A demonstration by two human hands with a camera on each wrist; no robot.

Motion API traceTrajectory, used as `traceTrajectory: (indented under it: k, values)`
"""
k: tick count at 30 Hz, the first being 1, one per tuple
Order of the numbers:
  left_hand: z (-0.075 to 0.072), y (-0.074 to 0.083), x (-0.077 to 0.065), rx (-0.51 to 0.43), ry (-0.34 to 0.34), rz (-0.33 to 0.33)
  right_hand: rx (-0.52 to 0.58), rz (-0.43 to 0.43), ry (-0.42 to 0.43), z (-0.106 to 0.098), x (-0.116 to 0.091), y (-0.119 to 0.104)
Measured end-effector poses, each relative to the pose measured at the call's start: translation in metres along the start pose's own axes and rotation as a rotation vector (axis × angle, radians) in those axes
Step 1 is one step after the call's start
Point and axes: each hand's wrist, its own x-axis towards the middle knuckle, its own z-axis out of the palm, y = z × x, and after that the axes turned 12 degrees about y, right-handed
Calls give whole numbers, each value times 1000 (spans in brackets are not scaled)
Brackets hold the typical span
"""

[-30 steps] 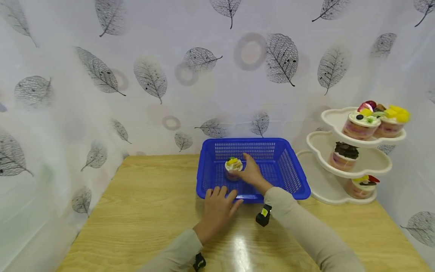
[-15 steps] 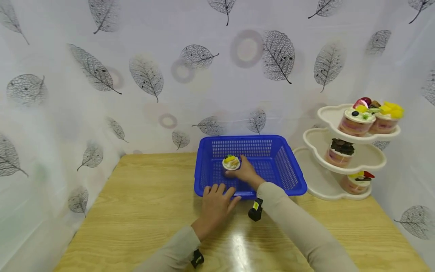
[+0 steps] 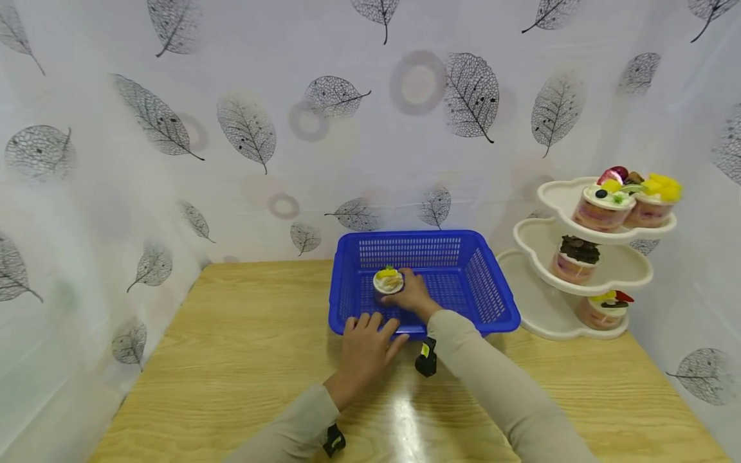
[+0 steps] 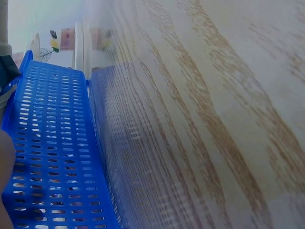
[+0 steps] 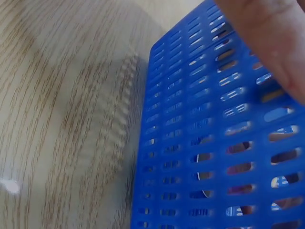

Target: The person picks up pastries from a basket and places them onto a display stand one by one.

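Observation:
A blue perforated plastic basket sits on the wooden table. Inside it, toward the left, stands a cup of layered dessert topped with cream and yellow fruit. My right hand reaches over the front rim and grips this cup from its right side, thumb in front. My left hand rests with spread fingers at the basket's front rim. In the left wrist view the basket wall fills the left side. The right wrist view shows part of my hand above the basket wall; the cup's lower part is hidden.
At the right stands a cream three-tier stand with cloud-shaped trays. It bears several dessert cups, among them a chocolate-topped cup on the middle tier. A leaf-patterned curtain hangs behind the wooden table.
My right hand has closed around the dessert cup and shifted it slightly left within the basket. My left hand stays at the front rim. The head view has shifted a little.

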Motion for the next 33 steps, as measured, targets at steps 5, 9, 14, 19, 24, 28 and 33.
traceTrajectory:
  k: [5, 9, 14, 19, 24, 28, 33]
  values:
    - [-1, -1, 0, 6, 12, 4, 1, -8, 20, 2, -1, 1]
    - [-2, -1, -1, 2, 17, 4, 5, -47, -11, 5, 1, 3]
    - [-3, -1, 0, 3, 14, 0, -18, -89, -21, 7, 3, 3]
    - [-5, -1, 1, 2, -2, 2, 5, -32, -15, 5, 1, 0]
    - [-6, 0, 3, -9, -27, -6, 60, 27, 4, 1, 0, -2]
    - [-4, 1, 2, -16, -50, -19, 103, 28, 29, -5, 0, -4]
    - [-3, 2, 1, -22, -45, -26, 164, 25, 22, -18, -2, -9]
